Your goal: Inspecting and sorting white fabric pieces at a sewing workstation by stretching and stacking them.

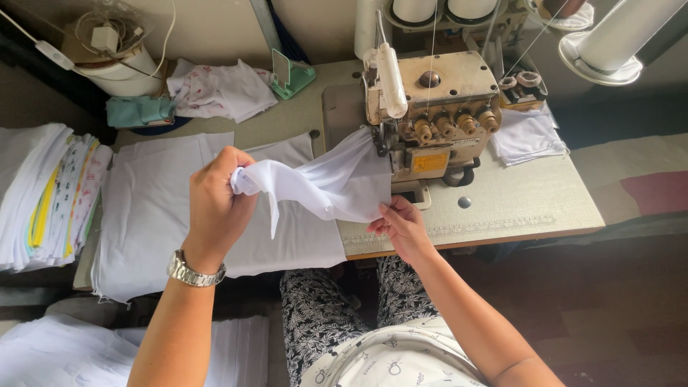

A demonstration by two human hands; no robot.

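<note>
Holding a piece of thin white cloth [322, 183] at mid-frame, the left hand [215, 208] has its grip closed on the bunched left end, while the right hand [401, 226] pinches the lower right edge, keeping the cloth stretched toward the needle area of the beige overlock sewing machine [430, 115], likely so the edge runs in straight. Flat white fabric sheets [154, 208] cover the worktop [516, 201] underneath; a stack of folded cloths [46, 193] crowds the left edge.

Folded cloth stack [43, 193]; green phone stand [290, 75]; white bucket [122, 75]
</note>
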